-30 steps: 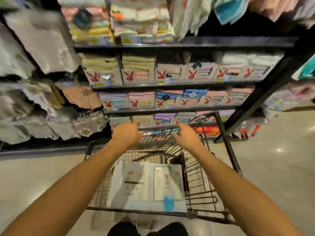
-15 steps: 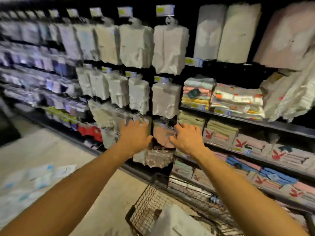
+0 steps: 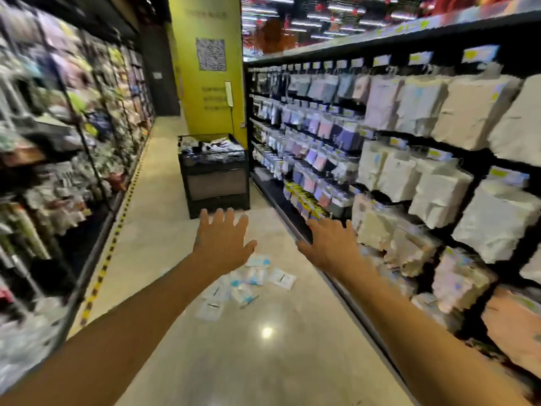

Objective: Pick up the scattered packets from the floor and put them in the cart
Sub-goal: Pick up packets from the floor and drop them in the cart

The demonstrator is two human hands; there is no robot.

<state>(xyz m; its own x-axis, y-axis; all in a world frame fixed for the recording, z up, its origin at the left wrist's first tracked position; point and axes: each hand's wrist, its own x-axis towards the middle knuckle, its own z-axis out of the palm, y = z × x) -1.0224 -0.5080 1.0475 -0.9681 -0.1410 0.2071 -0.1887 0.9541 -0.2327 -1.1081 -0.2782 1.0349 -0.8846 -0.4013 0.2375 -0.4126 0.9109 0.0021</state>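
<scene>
Several white and blue packets (image 3: 248, 284) lie scattered on the shiny floor in the middle of the aisle, partly hidden behind my left forearm. My left hand (image 3: 221, 241) is stretched out in the air above them, fingers spread and holding nothing. My right hand (image 3: 330, 244) is held out beside it, fingers relaxed and empty, close to the lower edge of the right shelving. The cart is out of view.
Tall shelving with hanging packs (image 3: 409, 159) lines the right side, and blurred shelves (image 3: 58, 142) line the left. A black display bin (image 3: 215, 174) stands further down the aisle before a yellow pillar (image 3: 209, 68). A yellow-black strip (image 3: 108, 256) runs along the left floor edge.
The view has swung left from the cart and shelves to look down the aisle. Both hands left the cart and now reach forward, open, over the packets on the floor.
</scene>
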